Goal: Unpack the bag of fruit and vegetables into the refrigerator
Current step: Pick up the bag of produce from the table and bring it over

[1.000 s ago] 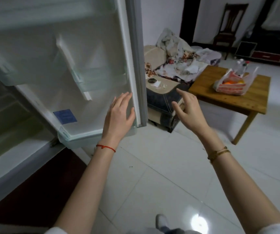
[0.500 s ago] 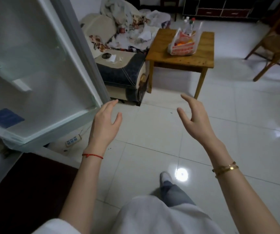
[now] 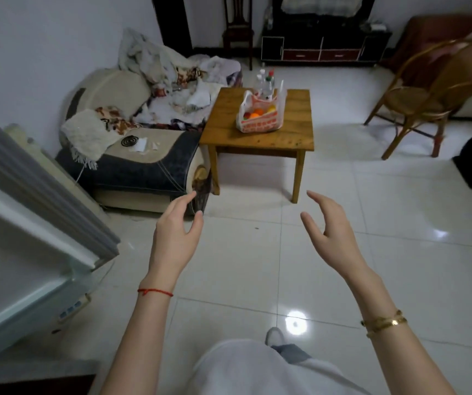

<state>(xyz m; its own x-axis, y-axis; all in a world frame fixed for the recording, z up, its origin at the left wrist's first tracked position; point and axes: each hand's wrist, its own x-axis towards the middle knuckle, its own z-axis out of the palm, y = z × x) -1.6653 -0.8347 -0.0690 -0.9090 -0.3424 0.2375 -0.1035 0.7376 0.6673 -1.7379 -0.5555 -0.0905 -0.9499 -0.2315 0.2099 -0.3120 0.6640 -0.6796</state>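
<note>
My left hand (image 3: pixel 176 240) and right hand (image 3: pixel 331 232) hang in the air over the tiled floor (image 3: pixel 257 266), both spread loosely with curled fingers and holding nothing. Well beyond my fingertips, between the 2 hands, the bag of fruit (image 3: pixel 260 116) sits on the wooden table (image 3: pixel 297 132), bottles (image 3: pixel 266 84) just behind it. The open refrigerator door (image 3: pixel 15 252) stands off beside my left fingers.

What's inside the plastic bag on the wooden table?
The bag on the table is open on top, showing an orange fruit, something yellow and something red. Whatever lies lower down is covered by the printed plastic.
</note>
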